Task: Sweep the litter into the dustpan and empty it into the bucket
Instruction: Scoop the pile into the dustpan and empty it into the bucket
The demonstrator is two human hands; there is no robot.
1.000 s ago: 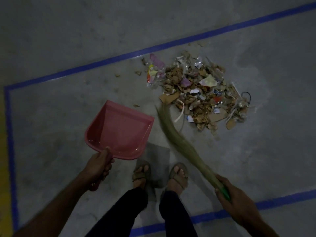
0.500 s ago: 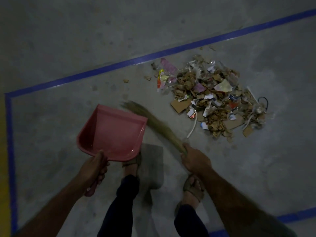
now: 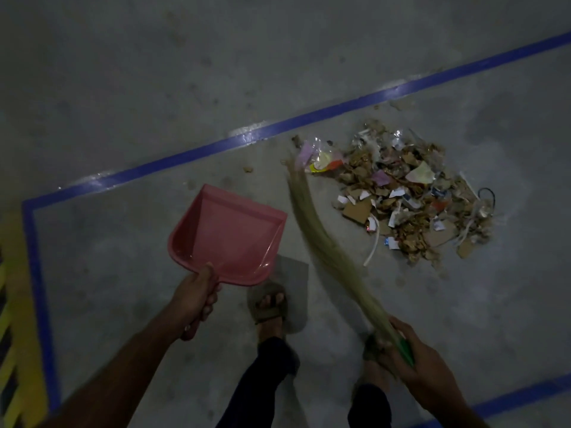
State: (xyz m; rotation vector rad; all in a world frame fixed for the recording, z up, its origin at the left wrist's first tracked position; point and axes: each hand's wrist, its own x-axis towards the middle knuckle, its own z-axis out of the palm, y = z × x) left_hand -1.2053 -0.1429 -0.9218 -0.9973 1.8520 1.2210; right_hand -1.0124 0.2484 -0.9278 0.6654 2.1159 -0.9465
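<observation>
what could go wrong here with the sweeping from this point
1. The dustpan, held by the left hand, sits well to the left of the litter pile, with bare floor between, so a sweep may scatter scraps before they reach it.
2. The broom in the right hand looks blurred, so probably swinging fast; light scraps could be flung over the blue tape line.
3. No bucket is in view, so carrying a full pan might spill.
</observation>
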